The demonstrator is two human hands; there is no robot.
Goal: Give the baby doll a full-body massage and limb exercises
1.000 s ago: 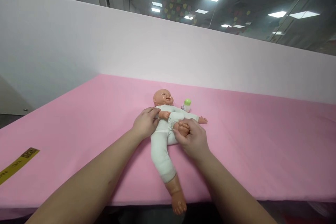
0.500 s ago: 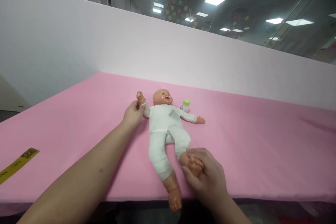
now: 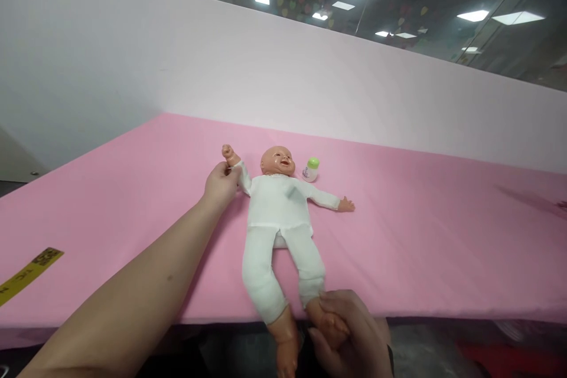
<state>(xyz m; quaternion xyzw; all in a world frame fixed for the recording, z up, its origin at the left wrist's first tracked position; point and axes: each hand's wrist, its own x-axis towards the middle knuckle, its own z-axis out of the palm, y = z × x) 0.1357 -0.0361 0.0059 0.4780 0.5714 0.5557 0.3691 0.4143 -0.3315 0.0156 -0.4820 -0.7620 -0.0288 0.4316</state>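
A baby doll [image 3: 279, 204] in white cloth lies face up on the pink-covered table, its feet reaching past the front edge. My left hand [image 3: 221, 184] pinches the doll's raised arm near the wrist, on the left of the view. Around the lower leg and foot on the right, my right hand [image 3: 349, 331] is closed; its fingers partly hide that foot. The doll's other arm stretches out to the right, with its other leg hanging over the edge. Beside the head stands a small bottle [image 3: 310, 170] with a green cap.
The pink table cover [image 3: 420, 236] runs up to a white wall panel [image 3: 283, 77] at the back. A yellow strip with black markings [image 3: 31, 274] lies at the left front. Something red [image 3: 509, 360] shows on the floor at lower right.
My right hand has come lower and nearer with the doll's foot, and that leg is straighter. The doll's held arm leans further left and up. The camera view has tilted downward.
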